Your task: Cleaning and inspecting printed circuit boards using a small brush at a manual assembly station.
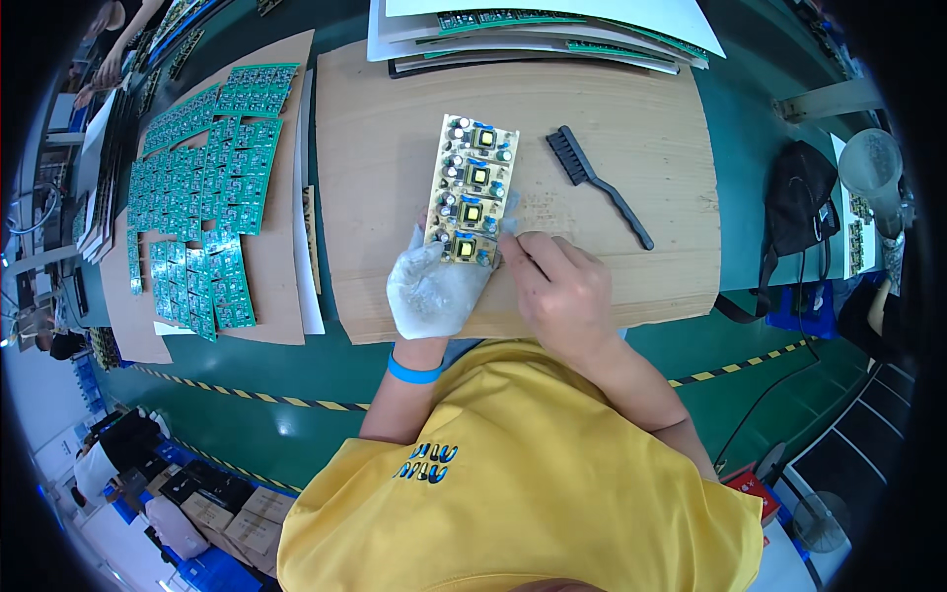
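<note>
Nearest the camera is the person's yellow shirt, with both forearms reaching away from it over the green bench. The left hand, in a thin translucent glove with a blue wristband just behind it, grips the near left corner of a tan circuit board panel. The bare right hand rests at the panel's near right corner, fingers curled and touching its edge; I cannot tell whether they pinch anything. The panel lies lengthwise, running away from the hands, on a brown cardboard sheet and carries a row of yellow transformers and dark capacitors. Just right of it, apart from the hands, a black brush lies slanted. To the left, many small green circuit boards cover another cardboard sheet. At the far edge lie stacked white sheets.
</note>
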`<state>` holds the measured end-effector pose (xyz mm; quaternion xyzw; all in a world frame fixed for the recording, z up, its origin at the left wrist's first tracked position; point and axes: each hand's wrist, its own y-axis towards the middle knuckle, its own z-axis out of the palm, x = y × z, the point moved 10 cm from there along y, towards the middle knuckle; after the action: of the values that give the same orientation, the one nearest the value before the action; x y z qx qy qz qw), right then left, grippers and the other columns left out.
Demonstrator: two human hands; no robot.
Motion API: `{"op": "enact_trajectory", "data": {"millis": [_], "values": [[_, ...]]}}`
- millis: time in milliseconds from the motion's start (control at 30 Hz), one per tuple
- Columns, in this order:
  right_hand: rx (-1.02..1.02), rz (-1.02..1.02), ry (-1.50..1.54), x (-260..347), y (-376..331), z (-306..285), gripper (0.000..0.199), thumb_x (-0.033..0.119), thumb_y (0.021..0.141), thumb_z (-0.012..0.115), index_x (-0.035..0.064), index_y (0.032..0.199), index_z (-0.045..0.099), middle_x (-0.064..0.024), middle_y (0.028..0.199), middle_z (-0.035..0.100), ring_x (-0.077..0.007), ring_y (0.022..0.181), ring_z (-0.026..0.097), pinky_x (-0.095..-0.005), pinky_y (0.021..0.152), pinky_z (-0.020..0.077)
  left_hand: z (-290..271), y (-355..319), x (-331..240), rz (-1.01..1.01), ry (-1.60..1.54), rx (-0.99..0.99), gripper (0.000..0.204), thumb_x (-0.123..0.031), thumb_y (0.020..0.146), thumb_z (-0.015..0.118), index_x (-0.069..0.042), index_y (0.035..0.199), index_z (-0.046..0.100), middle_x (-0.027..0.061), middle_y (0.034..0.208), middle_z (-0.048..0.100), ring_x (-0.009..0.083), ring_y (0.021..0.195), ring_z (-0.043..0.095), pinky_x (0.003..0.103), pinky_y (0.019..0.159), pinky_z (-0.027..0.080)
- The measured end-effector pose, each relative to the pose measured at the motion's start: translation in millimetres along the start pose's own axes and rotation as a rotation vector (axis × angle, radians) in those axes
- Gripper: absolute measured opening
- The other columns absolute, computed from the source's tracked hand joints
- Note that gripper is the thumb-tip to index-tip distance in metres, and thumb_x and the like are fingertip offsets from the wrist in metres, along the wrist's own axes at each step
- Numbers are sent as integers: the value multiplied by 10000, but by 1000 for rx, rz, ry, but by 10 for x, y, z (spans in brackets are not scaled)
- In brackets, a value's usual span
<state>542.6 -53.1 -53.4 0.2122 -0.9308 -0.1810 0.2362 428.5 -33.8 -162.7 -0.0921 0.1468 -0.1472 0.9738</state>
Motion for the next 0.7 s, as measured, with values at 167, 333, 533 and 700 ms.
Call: {"op": "enact_trajectory", "data": {"millis": [167,333,533,700], "values": [[-8,21,44,-79,-9,-151,307,-40,780,725,27,1077,761,-58,891,657,-194,720,677,-323,565,543,125,28,-10,-29,-11,3,716,-167,894,605,-43,1565,388,230,1566,440,428,1452,412,566,1169,356],[-204,345,-18,-868,-102,-583,271,4,891,715,23,1160,742,-136,1044,713,-318,882,711,-378,764,579,261,44,14,-54,-173,51,764,-211,912,615,-23,1596,332,272,1625,331,504,1504,292,599,1172,342],[-234,347,-39,-1290,74,-813,315,39,890,725,6,1203,711,-183,1220,673,-378,1138,636,-446,979,509,273,5,167,-217,-389,111,792,-364,976,626,-11,1605,297,298,1634,291,536,1507,259,611,1154,360],[-242,245,-59,-1174,187,-824,313,79,899,729,0,1201,706,-190,1286,645,-380,1184,606,-453,994,496,209,28,160,-186,-256,87,801,-428,996,612,-12,1603,296,296,1635,291,534,1506,262,606,1144,372]]}}
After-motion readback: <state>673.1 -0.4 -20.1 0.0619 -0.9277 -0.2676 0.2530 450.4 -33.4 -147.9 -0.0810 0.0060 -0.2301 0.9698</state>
